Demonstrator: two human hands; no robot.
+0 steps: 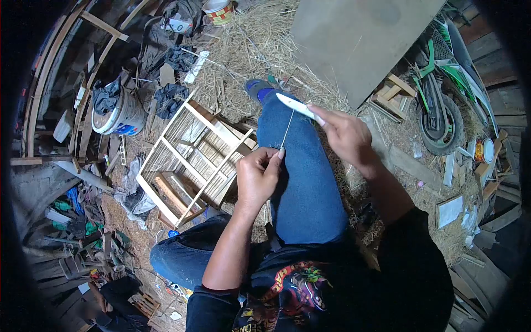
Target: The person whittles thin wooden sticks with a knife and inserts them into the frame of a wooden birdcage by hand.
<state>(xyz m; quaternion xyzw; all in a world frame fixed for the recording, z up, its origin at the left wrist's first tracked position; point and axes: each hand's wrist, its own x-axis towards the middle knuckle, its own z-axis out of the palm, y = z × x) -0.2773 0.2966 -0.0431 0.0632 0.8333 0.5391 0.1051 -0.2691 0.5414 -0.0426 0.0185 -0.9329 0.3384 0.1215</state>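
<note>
My right hand [349,134] is closed around a knife, its pale blade [295,104] pointing left above my knee. A thin stick [288,128] rises from my left hand [259,176], pinched between thumb and fingers. The stick's upper end meets the blade, or lies just under it; I cannot tell which. Both hands are over my jeans-clad leg [304,182]. To the left of my left hand stands a wooden cage frame [185,157] with thin parallel bars, tilted on the straw.
Straw [257,39] covers the ground. A white bucket [124,113] stands at left, a flat board [354,44] at upper right. A green motorbike's wheel [442,119] is at right. Another person [119,296] sits at lower left. Scrap wood lies around.
</note>
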